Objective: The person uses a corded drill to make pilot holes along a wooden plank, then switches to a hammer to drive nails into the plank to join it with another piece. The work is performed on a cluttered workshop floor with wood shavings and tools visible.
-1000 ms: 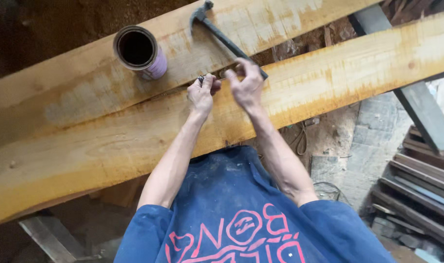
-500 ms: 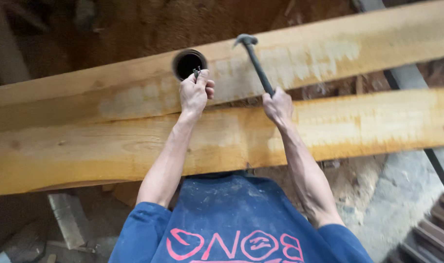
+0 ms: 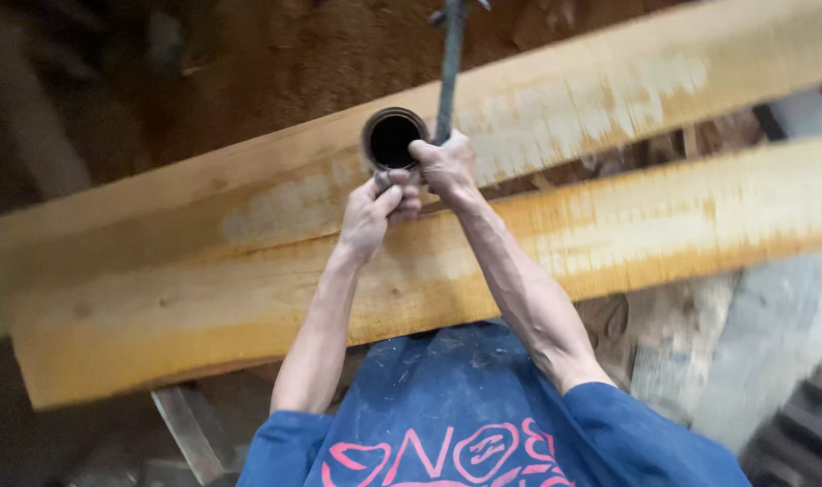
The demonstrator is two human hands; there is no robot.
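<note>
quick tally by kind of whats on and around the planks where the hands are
wooden planks: 2 (far plank, near plank)
round open can: 1
hammer, gripped by the right hand: 1
small item pinched in the left hand, too blurred to name: 1
total: 5

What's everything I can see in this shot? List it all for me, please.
Planks: two, pale yellow wood, lying side by side across the view.
Can: one, dark open mouth, standing on the far plank.
Hammer: one, dark handle, raised above the far plank; its head is cut off at the top edge.
Shirt: one, blue with pink print, bottom centre.
Left hand: one, by the can's rim, pinching something small.
Right hand: one, its grip closed on the hammer handle.
</note>
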